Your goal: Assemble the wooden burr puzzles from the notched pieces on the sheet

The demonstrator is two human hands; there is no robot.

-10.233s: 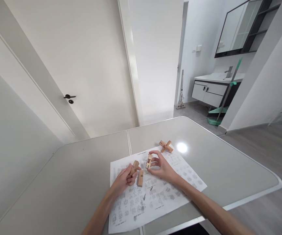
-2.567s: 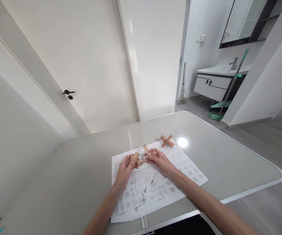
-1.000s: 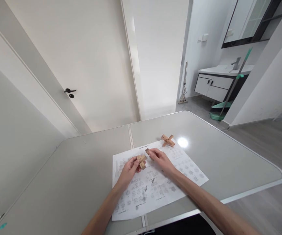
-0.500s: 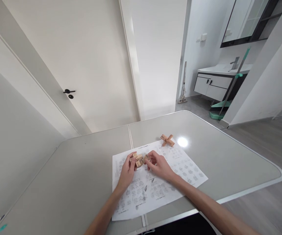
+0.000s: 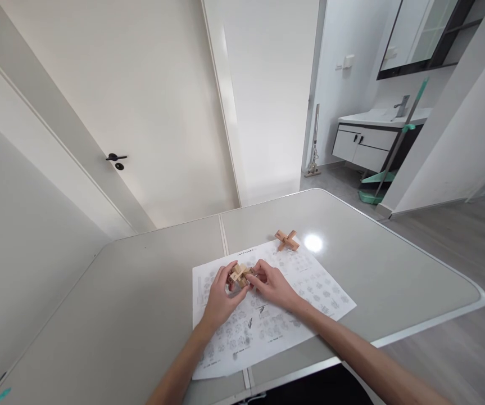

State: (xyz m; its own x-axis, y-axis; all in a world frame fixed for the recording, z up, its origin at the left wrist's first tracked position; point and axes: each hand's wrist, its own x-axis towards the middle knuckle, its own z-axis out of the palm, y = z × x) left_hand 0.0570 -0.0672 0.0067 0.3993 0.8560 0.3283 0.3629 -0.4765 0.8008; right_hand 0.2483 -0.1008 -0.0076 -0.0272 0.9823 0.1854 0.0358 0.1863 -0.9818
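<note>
Between both hands is a light wooden interlocking puzzle (image 5: pixel 239 273), held just above a printed sheet. My left hand (image 5: pixel 222 295) wraps its left side, thumb along the near edge and fingers behind. My right hand (image 5: pixel 272 284) pinches the right side of the same puzzle with thumb and fingertips. The fingers partly cover the blocks, so how the pieces fit together cannot be made out. Beneath the hands lies the printed instruction sheet (image 5: pixel 276 332) with rows of small diagrams. A second, redder wooden cross-shaped puzzle (image 5: pixel 286 241) rests at the sheet's far edge.
The grey folding table (image 5: pixel 141 304) has a seam down its middle and a metal rim. Beyond it stand a white door (image 5: pixel 162 112), a mop (image 5: pixel 314 146), a washbasin cabinet (image 5: pixel 364 143) and a green dustpan (image 5: pixel 371 197).
My left thumb has shifted from the puzzle's top to its near side, and the puzzle has turned a little in my hands. The cross-shaped puzzle stays put.
</note>
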